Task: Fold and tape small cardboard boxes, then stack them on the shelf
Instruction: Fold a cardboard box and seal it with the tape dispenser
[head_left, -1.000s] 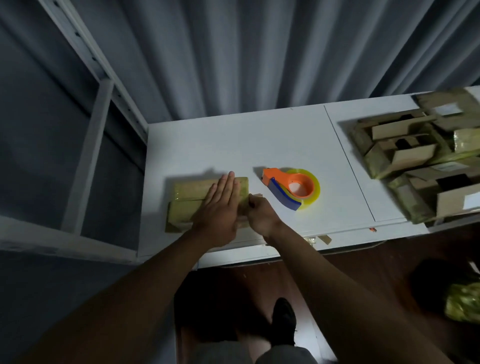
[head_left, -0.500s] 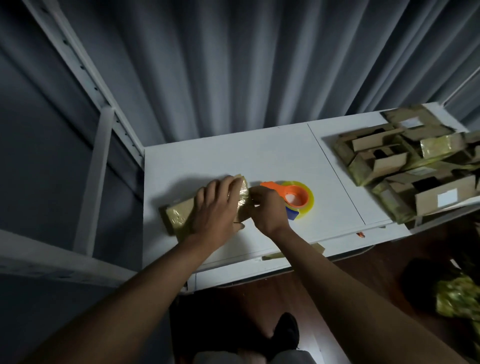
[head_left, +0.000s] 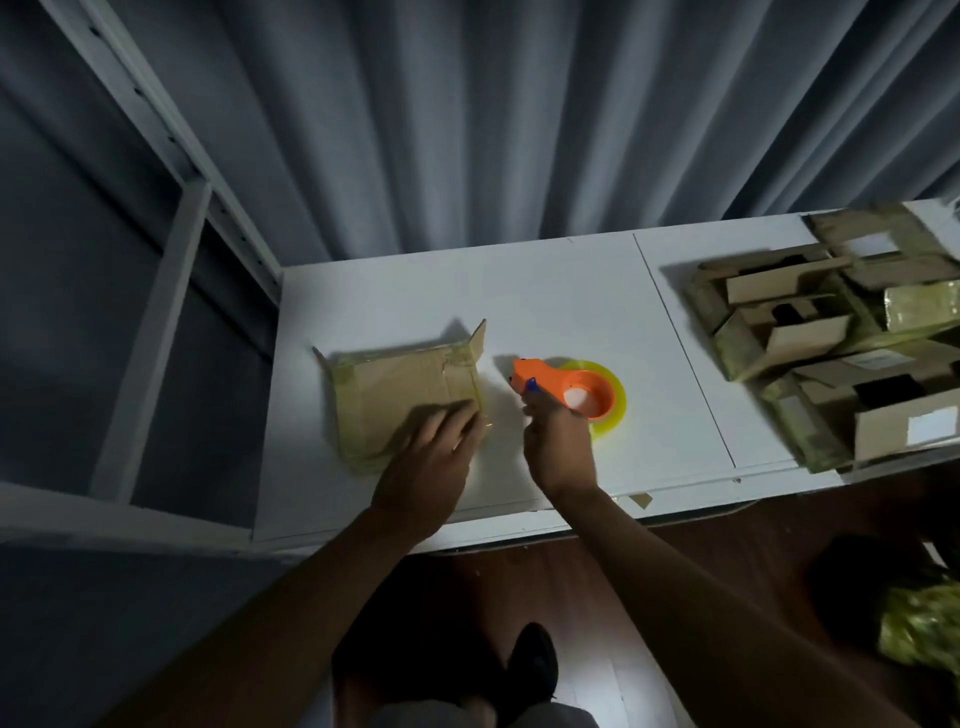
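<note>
A small cardboard box (head_left: 395, 395) lies on the left part of the white table (head_left: 545, 291), its end flaps standing up at the far corners and yellowish tape along its edges. My left hand (head_left: 431, 462) rests on the box's near right corner with fingers laid over the top. Just right of the box sits an orange tape dispenser (head_left: 587, 395) with a yellow roll. My right hand (head_left: 558, 447) grips its handle end, fingers curled by the blue blade guard; the hand is motion-blurred.
A pile of several unfolded and taped cardboard boxes (head_left: 831, 338) covers the table's right end. A white metal shelf frame (head_left: 156, 312) stands to the left of the table. Grey curtains hang behind. A shiny green bundle (head_left: 919, 618) lies on the dark floor at right.
The box was turned so a broad face is up and its flaps stand open. My right hand left the box and went to the tape dispenser. My left hand slid to the near corner.
</note>
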